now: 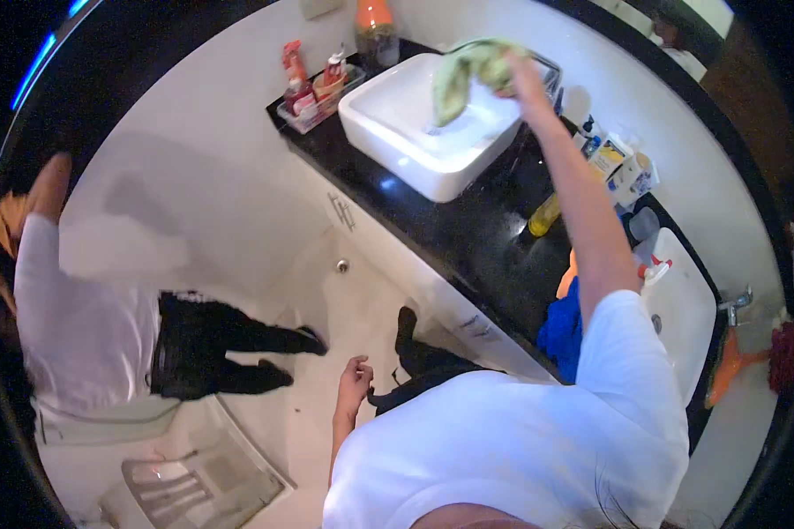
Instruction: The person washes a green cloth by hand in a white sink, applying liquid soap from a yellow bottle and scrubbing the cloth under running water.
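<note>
A light green cloth (454,84) is gripped in my right hand (520,78), its loose end hanging down over the white square basin (432,172). My right arm stretches far across the black countertop (397,198) that the basin stands on. Part of the basin's back rim is hidden behind the cloth and hand. Low beside my body, my left hand (355,379) hangs above the floor with loosely bent fingers and nothing in it.
A clear tray (333,108) of red bottles and an orange-topped container (378,35) stand left of the basin. Rightward are a yellow bottle (544,216), cartons (622,167), a blue cloth (560,331) and a second sink (692,309). Another person (88,317) holds an orange cloth (9,220) at left.
</note>
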Motion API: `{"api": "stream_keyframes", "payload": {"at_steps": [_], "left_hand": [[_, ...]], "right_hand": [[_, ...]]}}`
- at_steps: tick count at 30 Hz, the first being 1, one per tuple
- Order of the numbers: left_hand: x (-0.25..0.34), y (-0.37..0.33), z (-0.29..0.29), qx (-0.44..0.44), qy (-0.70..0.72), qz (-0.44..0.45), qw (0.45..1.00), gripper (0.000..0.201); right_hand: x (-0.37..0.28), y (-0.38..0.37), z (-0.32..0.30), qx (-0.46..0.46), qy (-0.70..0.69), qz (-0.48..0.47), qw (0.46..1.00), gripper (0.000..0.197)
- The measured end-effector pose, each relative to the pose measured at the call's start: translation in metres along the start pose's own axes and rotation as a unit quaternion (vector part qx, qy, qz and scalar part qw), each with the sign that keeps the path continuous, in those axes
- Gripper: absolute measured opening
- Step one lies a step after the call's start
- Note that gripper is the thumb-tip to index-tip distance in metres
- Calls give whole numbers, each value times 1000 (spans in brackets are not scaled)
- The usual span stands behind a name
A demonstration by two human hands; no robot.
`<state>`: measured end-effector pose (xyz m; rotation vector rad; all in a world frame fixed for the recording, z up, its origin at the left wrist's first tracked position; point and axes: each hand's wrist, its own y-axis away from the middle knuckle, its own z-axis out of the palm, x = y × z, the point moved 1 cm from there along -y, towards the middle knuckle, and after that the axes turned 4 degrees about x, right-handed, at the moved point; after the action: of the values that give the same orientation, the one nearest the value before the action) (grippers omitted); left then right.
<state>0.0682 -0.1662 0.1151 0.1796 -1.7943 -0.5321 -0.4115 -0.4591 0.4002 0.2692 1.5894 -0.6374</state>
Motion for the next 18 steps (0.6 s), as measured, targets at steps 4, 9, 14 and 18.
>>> {"api": "stream_keyframes", "payload": {"at_steps": [4, 9, 14, 18], "left_hand": [[-16, -64, -27, 4, -23, -12, 1000, 28], [-103, -123, -116, 88, -15, 2, 996, 28], [20, -206, -101, -2, -161, 58, 985, 25], [103, -295, -93, 34, -232, 161, 959, 16]], "right_hand": [[77, -75, -28, 115, 390, -32, 913, 42], [69, -72, -24, 447, 456, -185, 747, 40], [150, -103, -138, 476, 273, -107, 829, 25], [167, -113, -139, 425, -10, -133, 895, 19]]}}
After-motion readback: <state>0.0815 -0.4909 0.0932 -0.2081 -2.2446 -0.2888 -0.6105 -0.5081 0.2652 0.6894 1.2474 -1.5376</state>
